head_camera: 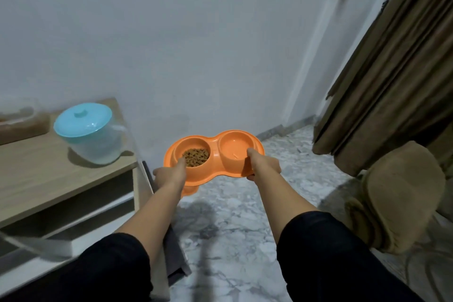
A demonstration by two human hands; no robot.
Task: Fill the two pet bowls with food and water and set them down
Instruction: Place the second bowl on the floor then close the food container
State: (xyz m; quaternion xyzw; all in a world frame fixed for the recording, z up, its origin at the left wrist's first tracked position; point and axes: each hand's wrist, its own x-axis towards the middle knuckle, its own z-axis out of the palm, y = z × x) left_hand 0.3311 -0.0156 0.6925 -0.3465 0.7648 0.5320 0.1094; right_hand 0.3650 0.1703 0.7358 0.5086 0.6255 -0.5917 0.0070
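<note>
An orange double pet bowl (pixel 215 144) hangs in the air above the marble floor, near the white wall. Its left cup holds brown kibble (pixel 196 155); its right cup (pixel 234 148) looks filled with clear water. My left hand (pixel 170 174) grips the near left rim, thumb inside the kibble cup. At the near right rim my right hand (pixel 263 163) holds on, thumb over the water cup's edge. The bowl is roughly level.
A wooden table (pixel 36 171) stands at the left with a clear jug with a blue lid (pixel 89 133) and a clear container of kibble (pixel 22 122). Brown curtains (pixel 392 76) and a tan plush chair (pixel 397 193) are at the right. Marble floor (pixel 232 216) lies below.
</note>
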